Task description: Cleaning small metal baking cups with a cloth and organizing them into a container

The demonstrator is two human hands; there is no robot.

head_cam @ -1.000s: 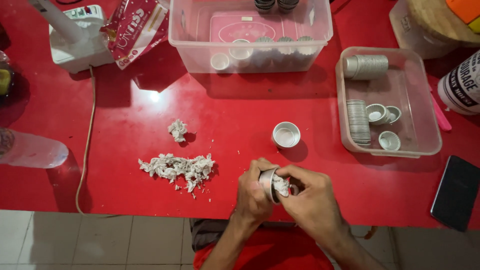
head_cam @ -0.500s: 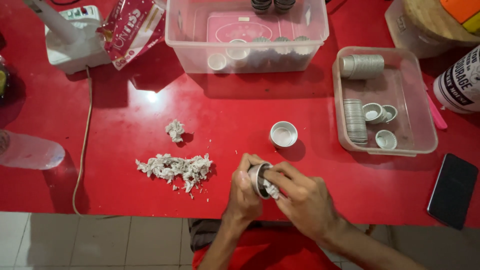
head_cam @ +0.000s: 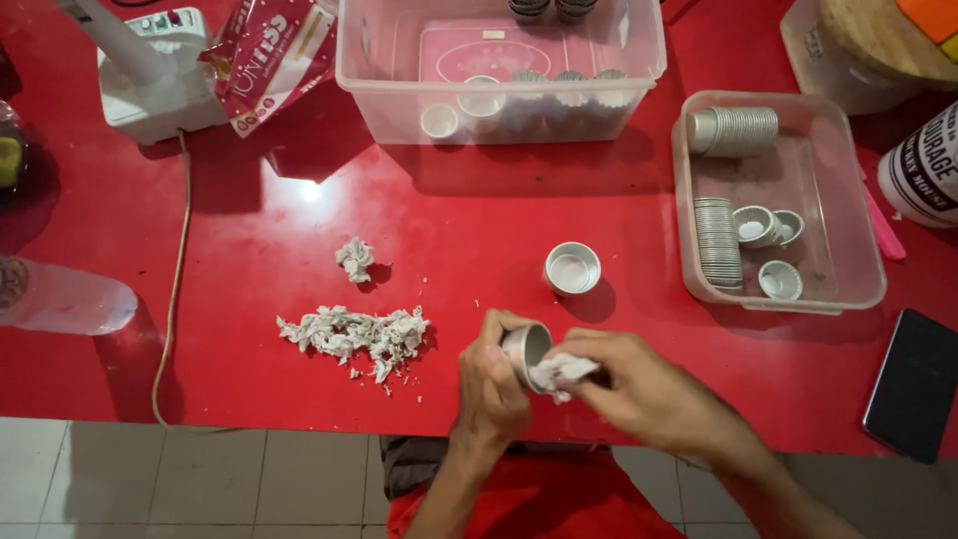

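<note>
Small metal cup (head_cam: 526, 349) sits tipped on its side in our left hand (head_cam: 496, 389), fingers closed around it, just above the near edge of the red table (head_cam: 249, 230). Our right hand (head_cam: 644, 394) pinches a crumpled white tissue wad (head_cam: 561, 371) against the cup's mouth. Beyond lie two clear plastic tubs (head_cam: 858, 230) holding more cups, then a heap of used tissue scraps (head_cam: 354, 331) to the left, and one upright empty cup (head_cam: 573, 268) near the hands
</note>
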